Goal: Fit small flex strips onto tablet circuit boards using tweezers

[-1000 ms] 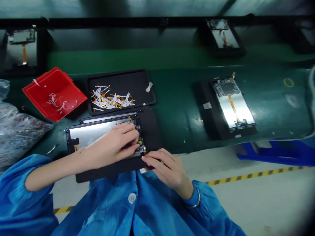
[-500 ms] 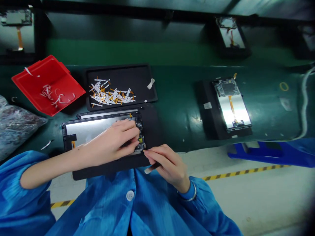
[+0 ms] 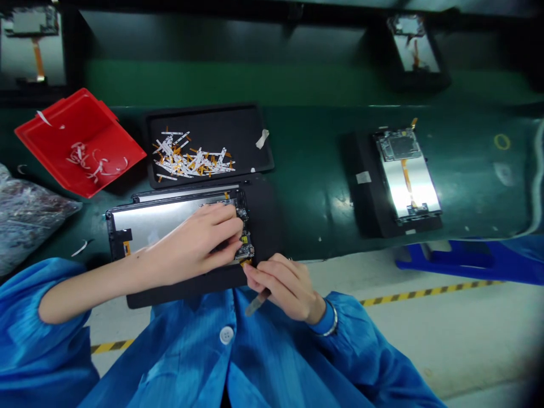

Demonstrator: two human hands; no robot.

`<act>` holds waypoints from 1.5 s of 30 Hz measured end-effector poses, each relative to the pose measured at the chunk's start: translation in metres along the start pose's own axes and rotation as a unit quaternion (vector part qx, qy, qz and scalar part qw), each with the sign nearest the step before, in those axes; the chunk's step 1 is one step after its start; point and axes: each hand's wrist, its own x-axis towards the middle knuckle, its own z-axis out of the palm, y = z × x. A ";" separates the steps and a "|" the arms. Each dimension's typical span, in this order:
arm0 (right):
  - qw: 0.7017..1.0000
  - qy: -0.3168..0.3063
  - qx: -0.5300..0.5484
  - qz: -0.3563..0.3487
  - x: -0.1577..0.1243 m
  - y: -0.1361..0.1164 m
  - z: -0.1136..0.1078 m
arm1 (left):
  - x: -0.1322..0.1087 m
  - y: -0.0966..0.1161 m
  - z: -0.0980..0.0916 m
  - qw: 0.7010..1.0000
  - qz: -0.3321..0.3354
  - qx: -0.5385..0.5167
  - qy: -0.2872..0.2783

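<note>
Left hand (image 3: 195,243), fingers together on one circuit board (image 3: 245,249); right hand (image 3: 284,289), fingers clamped on one slim tool (image 3: 256,303)

"How many hands?"
"Two: a left hand (image 3: 193,246) and a right hand (image 3: 284,289)."
"Tools?"
"One tool (image 3: 257,303)."
"Display panels?"
"Four display panels (image 3: 408,190)."
"Trays?"
"Two: one red tray (image 3: 55,141), one black tray (image 3: 208,119)."
"Plastic bags?"
"One plastic bag (image 3: 29,221)."
</note>
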 end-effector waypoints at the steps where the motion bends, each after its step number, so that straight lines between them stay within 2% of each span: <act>1: 1.000 0.006 -0.001 -0.003 0.001 0.000 0.000 | 0.000 0.000 0.000 1.000 0.001 0.001 0.000; 16: 1.000 -0.010 -0.018 0.008 0.003 0.000 0.001 | -0.001 0.000 0.001 1.000 0.008 0.008 0.005; 20: 0.999 -0.023 -0.016 0.046 0.005 -0.004 0.000 | -0.001 -0.001 0.000 1.000 0.009 -0.003 -0.004; 24: 0.991 -0.082 0.008 0.106 0.010 -0.009 -0.006 | -0.005 -0.004 -0.005 0.999 0.009 -0.019 -0.038; 26: 0.988 -0.093 0.019 0.123 0.011 -0.010 -0.007 | -0.008 -0.005 -0.008 0.998 0.010 -0.028 -0.057; 29: 0.987 -0.089 0.028 0.131 0.010 -0.010 -0.005 | -0.011 -0.007 -0.012 0.996 0.023 -0.027 -0.077; 34: 0.994 -0.026 -0.017 0.101 0.003 -0.008 0.006 | -0.014 -0.013 -0.016 0.995 0.057 -0.027 -0.081; 40: 0.993 -0.043 -0.001 0.106 -0.002 -0.008 0.006 | -0.016 -0.013 -0.016 0.989 0.123 0.002 -0.086; 42: 0.991 -0.050 0.026 0.120 -0.001 -0.007 0.002 | -0.018 -0.013 -0.014 0.987 0.136 0.028 -0.076; 45: 0.977 -0.040 0.090 0.188 0.004 -0.004 -0.004 | -0.023 -0.011 -0.012 0.984 0.148 0.071 -0.072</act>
